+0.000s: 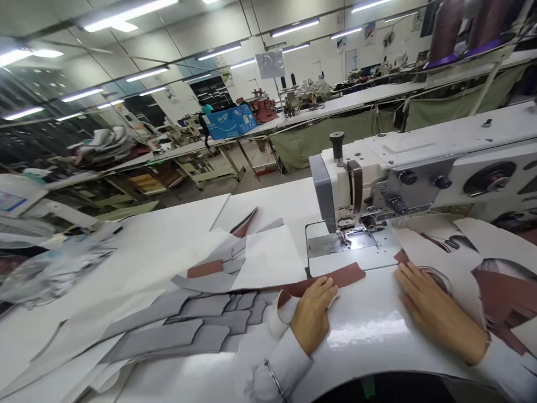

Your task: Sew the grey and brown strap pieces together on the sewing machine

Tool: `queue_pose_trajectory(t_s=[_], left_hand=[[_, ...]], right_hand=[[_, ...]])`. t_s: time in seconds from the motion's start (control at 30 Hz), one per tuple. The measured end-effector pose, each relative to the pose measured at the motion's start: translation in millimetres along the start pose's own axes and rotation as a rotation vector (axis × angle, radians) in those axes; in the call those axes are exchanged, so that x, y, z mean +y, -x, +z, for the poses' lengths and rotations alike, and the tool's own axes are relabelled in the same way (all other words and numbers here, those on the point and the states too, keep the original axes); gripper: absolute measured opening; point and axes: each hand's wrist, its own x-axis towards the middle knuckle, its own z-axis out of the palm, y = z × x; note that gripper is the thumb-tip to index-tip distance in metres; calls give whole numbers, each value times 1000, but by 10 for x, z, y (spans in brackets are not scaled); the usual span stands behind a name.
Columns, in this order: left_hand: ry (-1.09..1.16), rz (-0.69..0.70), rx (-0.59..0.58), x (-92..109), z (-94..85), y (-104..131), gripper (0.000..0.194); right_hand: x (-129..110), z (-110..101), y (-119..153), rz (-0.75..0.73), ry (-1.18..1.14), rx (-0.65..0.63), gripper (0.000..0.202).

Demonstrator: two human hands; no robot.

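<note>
My left hand (312, 313) is closed on a curled piece of sheet material (277, 319), brown on one side and pale on the other. Beside its fingers lies a brown strip (346, 275), flat at the front edge of the sewing machine bed. My right hand (436, 313) rests with fingers stretched out at the left edge of a heap of white and brown cut pieces (507, 296). Its fingertips touch a small brown piece (401, 257). Behind both hands stands the white sewing machine (356, 179), its needle area (348, 239) lit.
Grey cut pieces (168, 341) overlap in rows to the left, with a white sheet (271, 257) over some. Clear plastic (54, 268) lies farther left. Across the aisle, another long workbench (352, 101) carries machines and a blue box (230, 122).
</note>
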Motion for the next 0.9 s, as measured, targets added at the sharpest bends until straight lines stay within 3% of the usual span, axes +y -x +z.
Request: queue_pose_trajectory(t_s=[0.1, 0.2, 0.27, 0.37, 0.43, 0.5, 0.57, 0.63, 0.73, 0.83, 0.9], left_hand=[[-48, 31, 23, -25, 6, -2, 53], [-18, 34, 56, -51, -11, -5, 57], [15, 37, 77, -75, -13, 0, 58], [41, 34, 88, -109, 4, 12, 56], [57, 19, 83, -115, 17, 13, 55], [80, -4, 70, -98, 16, 2, 54], [115, -49, 63, -58, -20, -23, 49], [173, -158, 58, -9, -102, -67, 38], [206, -337, 131, 46, -273, -190, 19], [46, -222, 306, 43, -372, -404, 17], [-133, -55, 305, 12, -344, -578, 18]], right_hand=[[291, -62, 60, 155, -72, -45, 48], [395, -65, 0, 332, -195, -83, 51], [397, -66, -11, 273, -212, -126, 50], [340, -213, 47, 15, -282, -179, 43], [242, -433, 62, -106, -506, -339, 37], [75, -645, -6, -173, -795, -634, 30], [-153, -707, -155, -48, -767, -562, 31], [-406, -553, -334, -149, -533, -414, 44], [-749, -77, -549, -352, -255, -299, 62], [-988, 307, -663, -316, -133, -159, 67], [-1080, 409, -710, -279, -120, -108, 70]])
